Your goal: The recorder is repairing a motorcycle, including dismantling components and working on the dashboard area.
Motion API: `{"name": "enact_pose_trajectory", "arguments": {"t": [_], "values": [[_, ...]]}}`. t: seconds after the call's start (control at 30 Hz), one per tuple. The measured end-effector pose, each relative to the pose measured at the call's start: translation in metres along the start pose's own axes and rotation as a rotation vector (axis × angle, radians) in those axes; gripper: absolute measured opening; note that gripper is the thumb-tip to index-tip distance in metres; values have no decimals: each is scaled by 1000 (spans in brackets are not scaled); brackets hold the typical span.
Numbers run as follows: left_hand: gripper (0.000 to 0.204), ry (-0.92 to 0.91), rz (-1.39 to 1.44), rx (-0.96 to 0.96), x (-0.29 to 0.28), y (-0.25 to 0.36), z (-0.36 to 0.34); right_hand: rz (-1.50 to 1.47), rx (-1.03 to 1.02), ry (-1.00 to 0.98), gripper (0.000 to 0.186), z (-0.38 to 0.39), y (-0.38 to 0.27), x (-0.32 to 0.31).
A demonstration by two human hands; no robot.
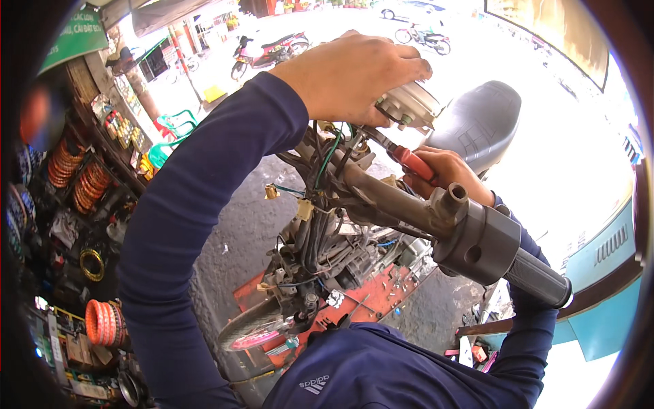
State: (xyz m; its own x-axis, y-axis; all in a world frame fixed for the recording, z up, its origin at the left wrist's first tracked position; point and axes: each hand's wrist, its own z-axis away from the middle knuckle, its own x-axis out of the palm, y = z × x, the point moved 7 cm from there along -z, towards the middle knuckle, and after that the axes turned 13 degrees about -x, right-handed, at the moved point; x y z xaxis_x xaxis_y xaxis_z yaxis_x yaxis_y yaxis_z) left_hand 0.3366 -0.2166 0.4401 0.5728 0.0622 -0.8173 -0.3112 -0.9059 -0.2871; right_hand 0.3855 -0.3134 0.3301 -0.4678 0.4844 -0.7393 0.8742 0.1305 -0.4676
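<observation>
My left hand (357,78) reaches over the handlebar, fingers curled round a grey-white instrument housing (417,103) with its underside partly showing. Just below it, my right hand (446,169) grips red-handled pliers (413,163), whose jaws point up and left toward the bracket under the housing. What the jaws touch is hard to make out. Bare wiring (328,160) and a loose cream connector (304,209) hang at the stripped motorcycle's steering head. The handlebar (395,194) runs to a black switch housing (480,244) and a rubber grip (538,276), near my right forearm.
The black seat (484,123) lies beyond my right hand. Below are the front wheel (255,330) and a red platform (392,300) with small loose parts. Shelves with orange-red rings (92,184) line the left; a blue cabinet (606,252) stands right. Motorcycles (266,53) appear outside.
</observation>
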Motion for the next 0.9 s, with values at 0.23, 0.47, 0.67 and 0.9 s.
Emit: {"name": "enact_pose_trajectory", "arguments": {"t": [0.23,0.47,0.67,0.9], "values": [[62,-4,-20,-18,-1,4,-1,-8,-156,61,17,-2,20,8],[62,35,-39,-18,-5,4,2,-18,-258,121,19,-1,21,9],[62,73,-17,-8,-8,9,5,80,-240,150,19,-1,13,5],[57,113,60,-51,-14,7,9,140,-127,-1,16,2,4,-3]]}}
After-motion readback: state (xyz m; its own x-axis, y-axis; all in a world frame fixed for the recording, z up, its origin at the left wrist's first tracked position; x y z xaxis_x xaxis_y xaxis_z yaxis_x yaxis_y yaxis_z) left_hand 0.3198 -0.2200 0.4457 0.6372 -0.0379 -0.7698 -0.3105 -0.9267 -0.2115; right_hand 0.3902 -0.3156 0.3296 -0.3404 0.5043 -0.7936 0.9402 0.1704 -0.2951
